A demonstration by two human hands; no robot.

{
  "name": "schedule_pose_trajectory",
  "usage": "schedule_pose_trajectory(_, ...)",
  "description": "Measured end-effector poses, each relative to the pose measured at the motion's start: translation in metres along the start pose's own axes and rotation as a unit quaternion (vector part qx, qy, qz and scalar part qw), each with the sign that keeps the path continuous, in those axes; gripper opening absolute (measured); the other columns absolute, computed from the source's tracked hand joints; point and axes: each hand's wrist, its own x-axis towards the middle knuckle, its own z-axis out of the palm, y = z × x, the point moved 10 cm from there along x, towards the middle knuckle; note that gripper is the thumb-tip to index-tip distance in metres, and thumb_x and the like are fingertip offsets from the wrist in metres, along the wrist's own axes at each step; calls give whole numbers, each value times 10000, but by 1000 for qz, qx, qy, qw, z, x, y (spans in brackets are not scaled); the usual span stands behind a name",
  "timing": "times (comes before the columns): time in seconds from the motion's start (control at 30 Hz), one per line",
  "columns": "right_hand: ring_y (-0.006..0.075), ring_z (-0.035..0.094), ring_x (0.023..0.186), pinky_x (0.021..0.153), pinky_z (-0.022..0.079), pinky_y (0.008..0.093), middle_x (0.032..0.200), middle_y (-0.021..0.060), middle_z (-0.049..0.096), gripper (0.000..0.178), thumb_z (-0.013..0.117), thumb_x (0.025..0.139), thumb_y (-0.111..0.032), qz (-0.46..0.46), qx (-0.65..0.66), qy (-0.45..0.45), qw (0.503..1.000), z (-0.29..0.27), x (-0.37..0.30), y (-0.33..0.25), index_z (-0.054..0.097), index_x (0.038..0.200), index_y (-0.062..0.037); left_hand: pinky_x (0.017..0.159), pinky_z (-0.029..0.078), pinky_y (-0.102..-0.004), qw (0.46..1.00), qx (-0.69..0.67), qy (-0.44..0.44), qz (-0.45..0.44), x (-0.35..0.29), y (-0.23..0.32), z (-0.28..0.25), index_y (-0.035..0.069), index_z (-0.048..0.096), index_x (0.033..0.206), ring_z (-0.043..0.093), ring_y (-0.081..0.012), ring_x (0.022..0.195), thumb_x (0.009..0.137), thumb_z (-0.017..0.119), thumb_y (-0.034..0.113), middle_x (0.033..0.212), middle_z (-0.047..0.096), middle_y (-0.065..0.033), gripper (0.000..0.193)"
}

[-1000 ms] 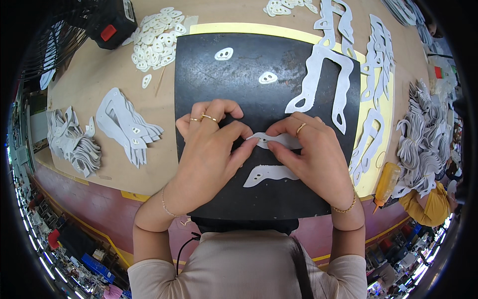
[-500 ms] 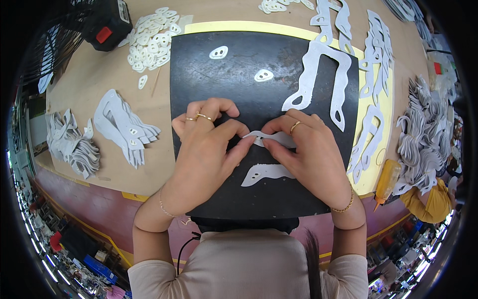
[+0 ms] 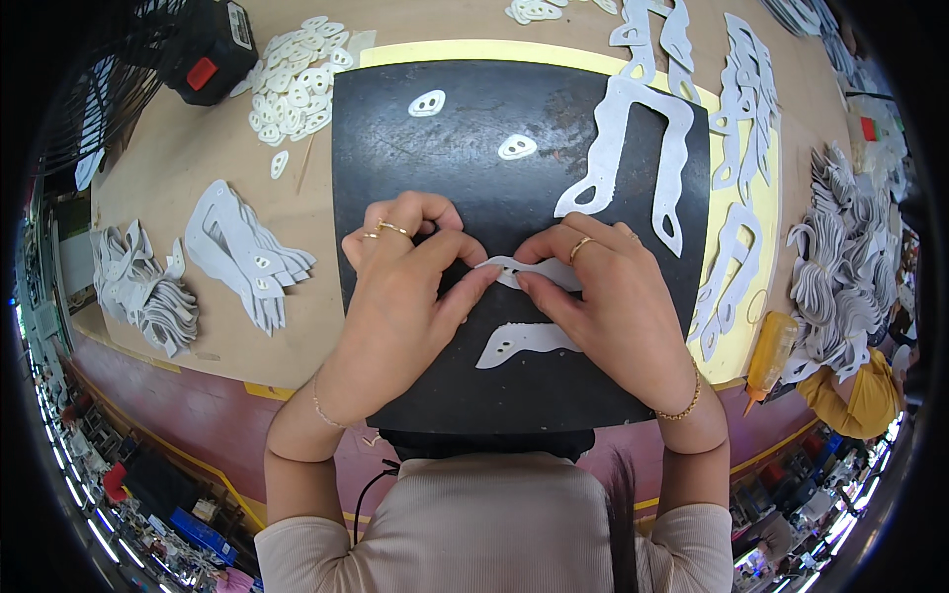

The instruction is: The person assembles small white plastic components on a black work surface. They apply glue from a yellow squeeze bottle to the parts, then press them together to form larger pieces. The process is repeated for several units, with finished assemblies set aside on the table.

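Note:
A grey-white, wavy-edged cut-out piece of thin sheet material (image 3: 547, 272) lies on a black mat (image 3: 445, 168). Thumb and forefinger of my left hand (image 3: 395, 287) pinch the tip of its upper strip, its other fingers curled above. My right hand (image 3: 618, 296) grips the same strip just to the right, next to two small dark holes. A lower wavy strip (image 3: 534, 338) with a small holed oval at its end runs under my right hand, which hides whether the strips join. Two loose cream ovals with holes, one upper left (image 3: 427, 110) and one nearer (image 3: 517, 154), lie beyond my hands.
Another U-shaped cut-out (image 3: 610, 128) lies at the mat's right, beside more on yellow sheeting (image 3: 766, 217). A heap of cream ovals (image 3: 297, 84) and a black device (image 3: 213, 59) are far left. Stacked cut-outs (image 3: 237, 237) lie left; an amber squeeze bottle (image 3: 772, 351) lies right.
The mat and the things on the table appear slightly further left in the picture. Both hands keep their pinch on the wavy strip, with barely any movement.

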Motion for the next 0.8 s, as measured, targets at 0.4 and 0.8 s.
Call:
schedule_pose_trajectory(0.4, 305, 600, 748, 736, 428, 406, 832, 91, 626, 91, 710, 876, -120, -6, -5, 1, 1000, 1, -1, 1, 672, 918, -49, 849, 298, -390, 1000, -14, 1, -14, 1, -4, 1, 81, 718, 880, 482, -258, 987, 835, 763, 121, 1021, 534, -56, 75)
schedule_pose_trajectory(0.8, 298, 611, 761, 742, 431, 401, 836, 87, 634, 90, 709, 877, -119, -6, -1, 2, 1000, 1, 0, 0, 679, 921, -47, 856, 298, -394, 1000, -3, 2, -10, 1, -2, 1, 80, 711, 894, 472, -265, 993, 840, 764, 120, 1033, 523, -60, 85)
